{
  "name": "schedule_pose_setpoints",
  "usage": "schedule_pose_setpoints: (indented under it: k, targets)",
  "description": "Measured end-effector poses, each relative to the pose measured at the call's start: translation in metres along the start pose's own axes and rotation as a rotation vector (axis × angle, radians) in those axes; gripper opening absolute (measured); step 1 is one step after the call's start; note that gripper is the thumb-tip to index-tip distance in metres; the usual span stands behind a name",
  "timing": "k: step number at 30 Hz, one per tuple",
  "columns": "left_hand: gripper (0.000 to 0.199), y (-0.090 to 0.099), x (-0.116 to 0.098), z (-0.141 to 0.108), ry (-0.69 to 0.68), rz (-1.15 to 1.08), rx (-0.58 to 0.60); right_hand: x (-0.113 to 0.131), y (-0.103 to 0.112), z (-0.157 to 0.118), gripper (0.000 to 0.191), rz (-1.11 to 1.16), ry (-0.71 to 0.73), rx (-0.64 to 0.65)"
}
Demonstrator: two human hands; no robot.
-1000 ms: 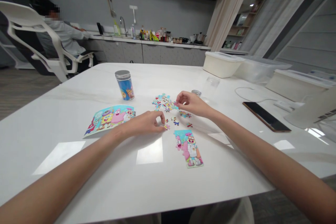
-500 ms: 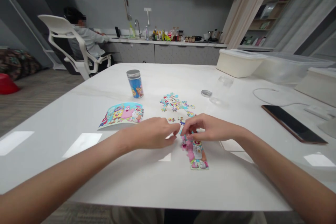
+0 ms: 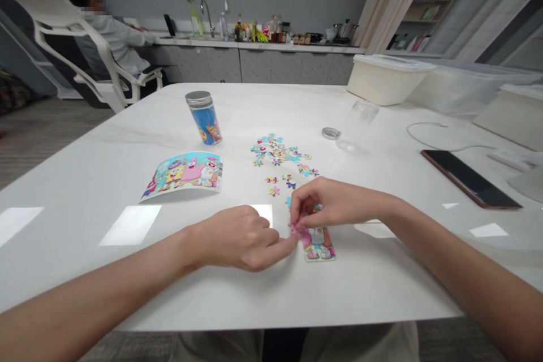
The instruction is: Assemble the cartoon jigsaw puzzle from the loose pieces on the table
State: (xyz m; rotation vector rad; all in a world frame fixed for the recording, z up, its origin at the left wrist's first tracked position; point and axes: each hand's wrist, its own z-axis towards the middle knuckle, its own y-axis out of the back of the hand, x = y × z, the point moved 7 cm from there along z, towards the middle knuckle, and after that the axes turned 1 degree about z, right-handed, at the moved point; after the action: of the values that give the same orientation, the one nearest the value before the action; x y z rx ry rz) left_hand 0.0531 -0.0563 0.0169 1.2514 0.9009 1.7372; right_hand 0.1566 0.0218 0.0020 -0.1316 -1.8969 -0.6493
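Observation:
A partly joined puzzle [image 3: 320, 245] lies near the table's front edge. My right hand [image 3: 311, 206] is over its upper part, thumb and fingertips pinched on a pink puzzle piece [image 3: 300, 228]. From the left, my left hand [image 3: 250, 240] reaches the puzzle's left edge; its index finger points at the pink piece and its other fingers are curled in, with nothing seen in them. Loose pieces [image 3: 278, 153] are heaped beyond the hands, and a few [image 3: 274, 190] lie closer. A curved picture sheet [image 3: 184, 174] is at the left.
A blue jar with a metal lid [image 3: 205, 119] stands behind the sheet. On the right are a loose lid [image 3: 331, 133], a clear jar [image 3: 360, 121], a phone [image 3: 469, 178], a cable and storage boxes [image 3: 388, 79]. A person [image 3: 112, 39] sits at the back left.
My left hand has moved right and its index finger now meets the puzzle's edge. My right hand has closed in on the pink piece. The view has tilted down a little.

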Motion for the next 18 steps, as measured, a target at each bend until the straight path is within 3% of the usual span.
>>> schedule_pose_setpoints:
  k: [3,10,18]
  targets:
    - [0.024,0.003,-0.005,0.004,0.005,-0.025,-0.032,0.002,0.002,-0.001,0.008,-0.032,0.012,0.006]
    - [0.022,0.000,-0.011,0.008,0.037,-0.155,-0.026,0.010,0.021,-0.010,0.014,-0.353,0.132,-0.030]
    - [0.027,-0.004,-0.008,0.011,0.072,-0.181,-0.011,0.002,0.007,-0.006,0.008,-0.390,0.061,0.051]
